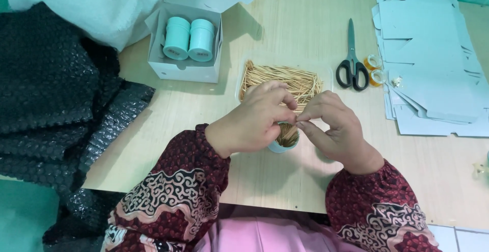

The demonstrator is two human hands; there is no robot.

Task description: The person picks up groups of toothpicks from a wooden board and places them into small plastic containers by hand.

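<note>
My left hand [254, 122] curls around a small pale blue round container [281, 145] packed with upright wooden toothpicks [288, 135]. My right hand [333, 127] meets it just above the container's mouth, fingertips pinched together on a few toothpicks. Right behind both hands lies a clear shallow tray [326, 76] heaped with loose toothpicks [280, 79]. Both wrists wear dark red patterned sleeves.
An open white box [183, 68] with two teal lidded containers [188, 39] stands at the back left. Black bubble wrap [56, 94] covers the left side. Black-handled scissors [351, 58], two small tape rolls [374, 68] and a stack of flat white cardboard blanks [433, 53] lie at the right.
</note>
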